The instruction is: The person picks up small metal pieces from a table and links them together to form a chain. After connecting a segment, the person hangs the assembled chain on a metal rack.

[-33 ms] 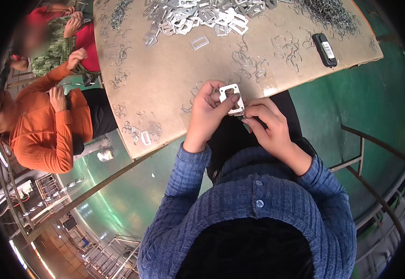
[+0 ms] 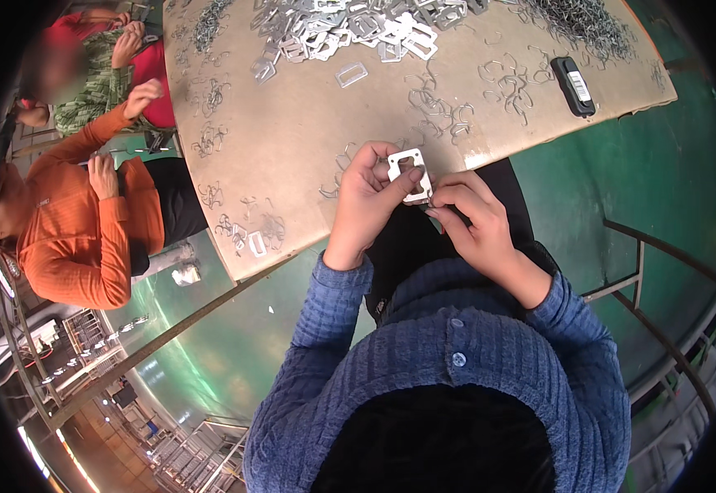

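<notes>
My left hand (image 2: 374, 187) grips a flat silver metal frame (image 2: 418, 195) with a rectangular opening, its thumb lying over the front. This frame is held just off the table's near edge, above my lap. Thumb and fingers of my right hand (image 2: 475, 215) are pinched together at the frame's lower right corner. Something small, dark with a bit of red, shows between those fingers, but its kind is hidden. Thin bent wire hooks (image 2: 350, 158) lie on the table just beyond my left hand.
On the brown-covered table (image 2: 292, 140) rise a heap of silver frames (image 2: 358, 29) and a pile of wire hooks (image 2: 580, 29). A black oblong device (image 2: 572, 87) lies at the right. One co-worker in orange (image 2: 78, 222) sits at the left edge, others beyond. Metal rails (image 2: 662, 255) stand at the right.
The orange-sleeved co-worker's raised hand has shifted slightly. My own hands and the metal frame look nearly unmoved.
</notes>
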The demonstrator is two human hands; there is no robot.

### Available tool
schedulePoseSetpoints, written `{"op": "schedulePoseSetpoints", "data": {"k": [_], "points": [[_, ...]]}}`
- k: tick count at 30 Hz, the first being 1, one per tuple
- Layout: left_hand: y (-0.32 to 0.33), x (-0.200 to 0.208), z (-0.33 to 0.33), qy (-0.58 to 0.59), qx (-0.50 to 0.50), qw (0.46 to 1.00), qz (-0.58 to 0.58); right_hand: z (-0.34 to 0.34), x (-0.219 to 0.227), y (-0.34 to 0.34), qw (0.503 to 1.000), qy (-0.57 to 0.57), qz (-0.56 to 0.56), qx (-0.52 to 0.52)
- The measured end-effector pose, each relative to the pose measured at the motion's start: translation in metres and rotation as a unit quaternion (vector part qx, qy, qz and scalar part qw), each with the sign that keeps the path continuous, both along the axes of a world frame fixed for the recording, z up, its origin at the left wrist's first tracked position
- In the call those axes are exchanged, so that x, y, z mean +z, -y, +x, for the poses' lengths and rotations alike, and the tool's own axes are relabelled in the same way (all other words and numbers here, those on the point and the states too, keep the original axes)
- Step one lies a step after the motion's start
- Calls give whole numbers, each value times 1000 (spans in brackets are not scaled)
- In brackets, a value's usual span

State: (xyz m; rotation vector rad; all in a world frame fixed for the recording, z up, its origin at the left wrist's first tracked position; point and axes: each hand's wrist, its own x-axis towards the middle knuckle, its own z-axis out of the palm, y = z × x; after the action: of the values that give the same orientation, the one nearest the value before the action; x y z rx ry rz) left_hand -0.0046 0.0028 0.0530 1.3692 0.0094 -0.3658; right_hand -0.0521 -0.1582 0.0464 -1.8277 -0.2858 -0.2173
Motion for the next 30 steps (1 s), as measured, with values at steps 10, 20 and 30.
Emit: {"op": "schedulePoseSetpoints", "data": {"k": [10, 20, 30], "points": [[-8, -3, -1, 46, 8, 999, 8, 2, -2, 3, 999, 35, -2, -2], [-6, -4, -10, 62, -2, 996, -67, -1, -1, 4, 999, 10, 37, -15], [-2, 4, -11, -1, 69, 995, -77, -2, -3, 3, 1000, 18, 10, 1]]}}
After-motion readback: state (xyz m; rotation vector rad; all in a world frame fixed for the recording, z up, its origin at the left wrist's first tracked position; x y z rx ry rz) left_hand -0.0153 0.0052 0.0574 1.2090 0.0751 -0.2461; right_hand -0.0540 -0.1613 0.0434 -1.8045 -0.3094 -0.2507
